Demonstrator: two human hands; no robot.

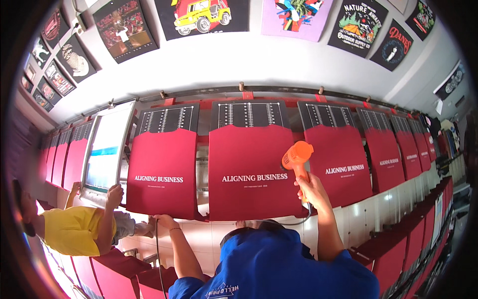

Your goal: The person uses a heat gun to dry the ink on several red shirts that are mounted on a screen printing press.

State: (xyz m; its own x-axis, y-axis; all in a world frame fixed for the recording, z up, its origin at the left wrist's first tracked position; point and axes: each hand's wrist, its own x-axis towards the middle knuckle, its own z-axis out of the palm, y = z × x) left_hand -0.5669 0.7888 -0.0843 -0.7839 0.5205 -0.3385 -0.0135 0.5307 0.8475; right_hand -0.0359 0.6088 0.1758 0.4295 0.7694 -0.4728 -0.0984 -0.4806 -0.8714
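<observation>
In my right hand [312, 190] is an orange heat gun [297, 158], gripped by its handle above the right part of a dark red shirt [251, 149]. This shirt lies flat on a black board with white ruled scales [249, 113] and bears small white lettering. The heat gun's black cord [298, 221] loops down and leftward along the shirt's lower edge. My left hand [165, 221] is closed on a stretch of cord, close to the lower edge of the neighbouring red shirt [162, 159]. From there the cord hangs down past my left forearm.
At left, a person in a yellow shirt [74, 230] holds a printing screen frame [107, 152]. More shirts on boards [338, 159] run along both sides, with a metal rail [279, 90] behind them. Another row of red shirts [403, 249] stands at the lower right.
</observation>
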